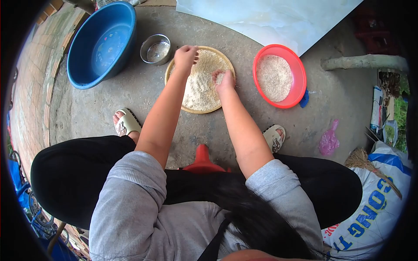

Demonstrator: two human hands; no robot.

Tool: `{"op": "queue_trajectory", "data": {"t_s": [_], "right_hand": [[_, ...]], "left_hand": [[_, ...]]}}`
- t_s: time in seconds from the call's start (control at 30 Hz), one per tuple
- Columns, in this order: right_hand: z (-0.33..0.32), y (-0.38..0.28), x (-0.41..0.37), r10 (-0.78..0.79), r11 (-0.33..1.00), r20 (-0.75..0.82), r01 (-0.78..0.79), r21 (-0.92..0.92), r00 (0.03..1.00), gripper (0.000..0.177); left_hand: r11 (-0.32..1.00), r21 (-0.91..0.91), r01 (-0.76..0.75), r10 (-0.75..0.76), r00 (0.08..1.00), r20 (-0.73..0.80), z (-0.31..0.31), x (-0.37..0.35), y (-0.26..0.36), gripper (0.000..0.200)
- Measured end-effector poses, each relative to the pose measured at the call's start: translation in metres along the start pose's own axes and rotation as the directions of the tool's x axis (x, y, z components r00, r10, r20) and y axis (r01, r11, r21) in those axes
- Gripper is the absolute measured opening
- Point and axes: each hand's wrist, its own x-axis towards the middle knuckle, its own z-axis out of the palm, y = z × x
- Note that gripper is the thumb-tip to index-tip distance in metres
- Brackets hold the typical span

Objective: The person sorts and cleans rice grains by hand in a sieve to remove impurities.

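A round woven tray (230, 69) lies on the concrete floor in front of me, covered with pale rice grains (199, 89). My left hand (186, 56) hovers over the tray's far left part, fingers pinched together as if on a few grains. My right hand (224, 81) rests on the tray's right side, closed around a small handful of rice. A red plastic basin (300, 76) holding more rice stands just right of the tray.
A small steel bowl (155, 48) and a big blue basin (104, 43) with water sit to the left. A white slab (270, 19) lies behind. A pink bag (329, 140), a broom (361, 161) and a printed sack (374, 209) are at right. A red stool (202, 158) shows between my knees.
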Motion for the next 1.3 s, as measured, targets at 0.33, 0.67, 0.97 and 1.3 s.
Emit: {"op": "queue_trajectory", "data": {"t_s": [0.33,0.67,0.97,1.3], "right_hand": [[-0.003,0.008,0.013,-0.057,0.990,-0.007,0.056,-0.133,0.998,0.025],[0.006,0.000,0.012,-0.009,0.990,-0.039,0.004,-0.139,0.999,0.028],[0.109,-0.115,-0.072,-0.345,0.939,0.395,0.305,0.162,0.852,0.037],[0.097,-0.125,-0.088,-0.433,0.715,0.611,0.665,-0.215,0.662,0.042]], "left_hand": [[0.747,-0.657,0.102,-0.600,0.529,-0.600,-0.055,0.021,-0.013,0.030],[0.976,0.089,0.199,-0.116,0.817,-0.565,-0.096,0.040,-0.025,0.034],[0.712,0.698,-0.083,0.016,0.995,0.102,-0.039,0.002,0.083,0.036],[0.753,0.607,-0.253,0.070,0.949,0.308,0.012,-0.030,0.096,0.035]]}}
